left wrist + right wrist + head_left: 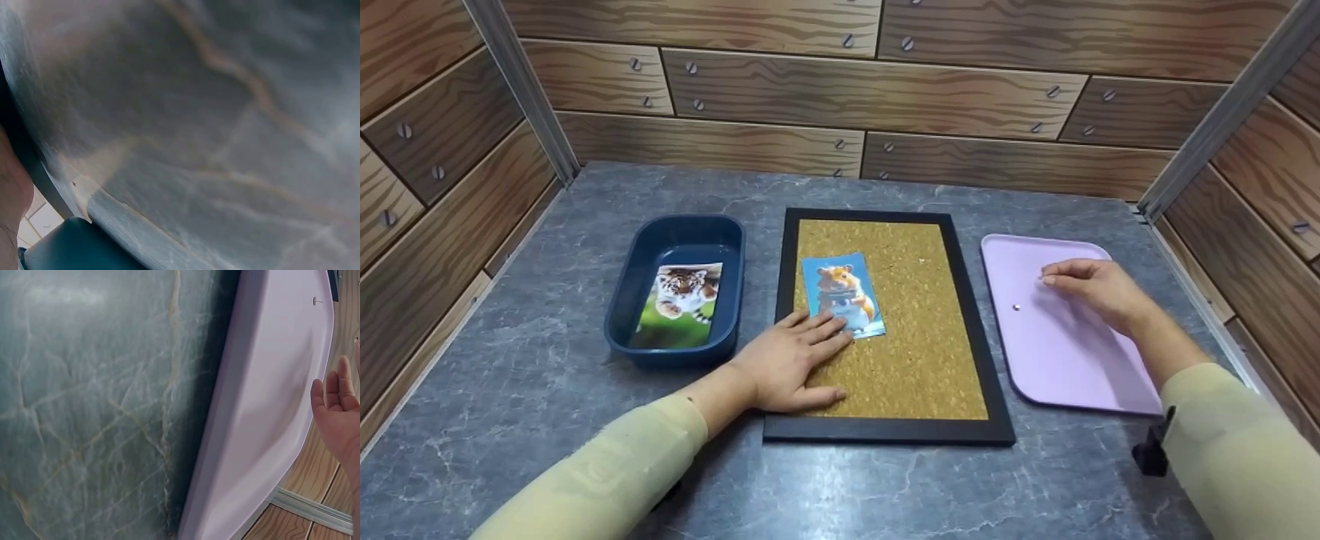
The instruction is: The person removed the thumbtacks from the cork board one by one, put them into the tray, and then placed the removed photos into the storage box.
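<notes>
My left hand (791,365) lies flat on the cork board (919,360), fingers spread. Its fingertips press on the lower left part of a hamster picture card (840,289), which lies on the cork. Over the lilac tray (1054,360), my right hand (1091,289) pinches a tiny thumbtack between thumb and index finger. Another thumbtack (1016,307) rests on the tray; the right wrist view shows this thumbtack (315,301) on its side. The left wrist view catches mostly tabletop, with a bit of skin at its left edge.
A dark blue bin (619,330) stands left of the board and holds a tiger picture card (679,304). The board has a raised black frame (885,431). Wood-patterned walls (877,97) enclose the grey marbled table (532,300) at the back and sides.
</notes>
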The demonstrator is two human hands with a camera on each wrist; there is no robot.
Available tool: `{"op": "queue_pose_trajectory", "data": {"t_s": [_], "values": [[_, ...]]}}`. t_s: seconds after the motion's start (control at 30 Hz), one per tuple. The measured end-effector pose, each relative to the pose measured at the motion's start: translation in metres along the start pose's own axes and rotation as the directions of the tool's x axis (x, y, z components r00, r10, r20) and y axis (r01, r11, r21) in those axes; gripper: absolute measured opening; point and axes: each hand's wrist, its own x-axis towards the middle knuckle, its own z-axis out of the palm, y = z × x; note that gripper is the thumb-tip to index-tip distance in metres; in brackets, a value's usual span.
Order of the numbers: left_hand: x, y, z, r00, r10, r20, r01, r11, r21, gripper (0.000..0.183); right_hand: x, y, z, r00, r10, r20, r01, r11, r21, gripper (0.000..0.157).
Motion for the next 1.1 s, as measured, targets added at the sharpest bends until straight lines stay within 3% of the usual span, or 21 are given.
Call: {"op": "queue_pose_trajectory", "data": {"t_s": [0.7,1.1], "values": [[0.0,-0.001,0.0,1.0,-0.003,0.007,0.003,1.0,-0.009,0.087,0.0,0.015,0.007,1.0,0.023,0.014,-0.023,0.999,-0.04,0.048],[0.0,0.0,-0.001,1.0,-0.009,0.01,0.009,1.0,0.002,0.088,-0.003,0.019,0.013,0.999,0.009,0.039,-0.008,1.0,-0.015,0.041]]}}
